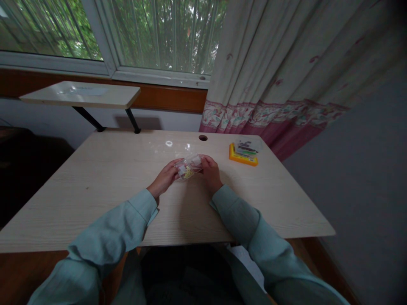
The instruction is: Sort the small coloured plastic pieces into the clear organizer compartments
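Observation:
Between my two hands, above the middle of the desk, is a small clear plastic box (185, 170) with its lid (193, 162) swung open. Small yellow pieces and something whitish lie inside; they are too small to name. My left hand (167, 176) grips the box at its left end. At the other end, my right hand (210, 170) pinches the edge of the clear lid. Some of the fingers are hidden behind the plastic.
A yellow-orange case (243, 157) lies at the right rear of the pale wooden desk (121, 203), with a clear packet (246, 146) on top. A round cable hole (202, 137) is near the back edge. A raised shelf (79, 95) stands at the left rear.

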### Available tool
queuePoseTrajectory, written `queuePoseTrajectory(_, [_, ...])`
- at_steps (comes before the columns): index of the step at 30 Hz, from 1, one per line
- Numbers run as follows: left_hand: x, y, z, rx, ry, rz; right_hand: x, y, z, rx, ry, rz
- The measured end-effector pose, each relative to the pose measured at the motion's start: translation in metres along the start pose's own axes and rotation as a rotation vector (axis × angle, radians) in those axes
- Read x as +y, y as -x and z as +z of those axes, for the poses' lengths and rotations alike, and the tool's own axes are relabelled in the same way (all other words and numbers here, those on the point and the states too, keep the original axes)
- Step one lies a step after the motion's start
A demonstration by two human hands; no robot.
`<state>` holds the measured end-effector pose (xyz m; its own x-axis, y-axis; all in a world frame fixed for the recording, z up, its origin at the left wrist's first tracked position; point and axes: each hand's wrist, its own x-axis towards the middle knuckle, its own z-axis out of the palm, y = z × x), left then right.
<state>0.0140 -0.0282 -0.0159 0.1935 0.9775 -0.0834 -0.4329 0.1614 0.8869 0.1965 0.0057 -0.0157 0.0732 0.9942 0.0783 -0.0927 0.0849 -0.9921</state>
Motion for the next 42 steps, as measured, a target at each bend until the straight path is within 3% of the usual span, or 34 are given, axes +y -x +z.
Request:
queuePoseTrajectory(12, [0.006, 0.003, 0.002, 0.021, -0.041, -0.002, -0.013, 0.009, 0.006, -0.039, 0.02, -0.038])
queuePoseTrajectory(22, [0.007, 0.001, -0.002, -0.037, -0.258, -0.093, -0.012, 0.011, 0.006, -0.079, 0.148, -0.046])
queuePoseTrajectory(32, [0.002, 0.0, -0.006, -0.117, -0.285, -0.002, -0.019, 0.013, 0.006, -0.088, 0.26, -0.091])
queuePoseTrajectory(38, [0.002, 0.002, -0.005, -0.105, -0.316, 0.044, -0.017, 0.013, 0.005, -0.124, 0.326, -0.058])
queuePoseTrajectory(42, [0.006, 0.002, -0.011, -0.136, -0.353, -0.035, -0.018, 0.014, 0.004, -0.132, 0.338, -0.114])
